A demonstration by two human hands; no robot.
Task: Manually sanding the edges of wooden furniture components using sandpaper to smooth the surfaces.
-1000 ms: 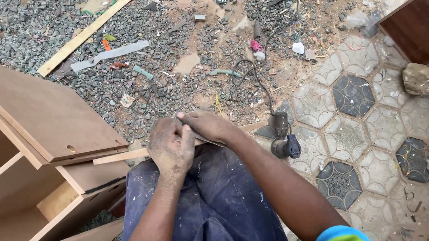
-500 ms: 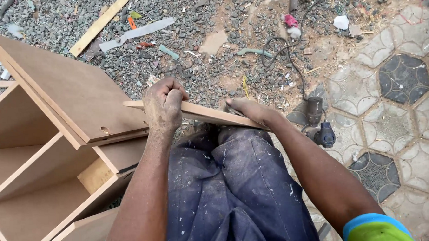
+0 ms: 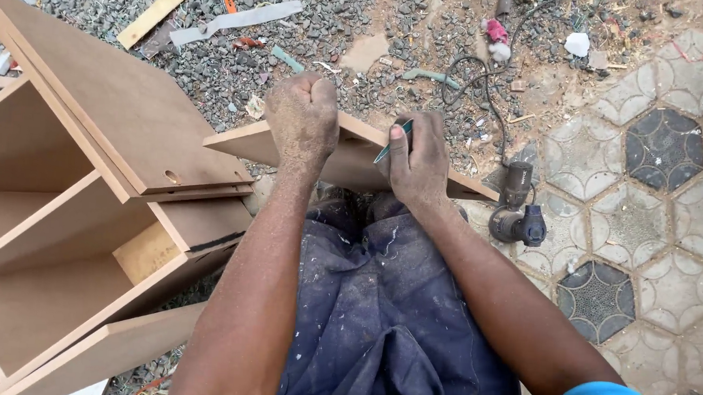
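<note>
A flat brown board panel point(image 3: 347, 164) stands tilted on edge above my knees. My left hand point(image 3: 303, 118) is clenched over its top edge near the middle. Just to the right, my right hand point(image 3: 418, 159) presses against the panel's face and pinches a thin teal pencil point(image 3: 393, 141) between its fingers. Dark blue, paint-flecked trousers point(image 3: 378, 301) fill the view below the panel.
An open brown board cabinet point(image 3: 90, 202) with shelves lies at the left. A dark power tool point(image 3: 515, 212) with a black cord point(image 3: 482, 93) rests on the patterned paving at the right. Gravel, wood strips and scraps lie beyond.
The panel has risen from lying nearly flat to standing tilted on edge. My left hand moved up to its top edge, and my right hand shifted left onto its face.
</note>
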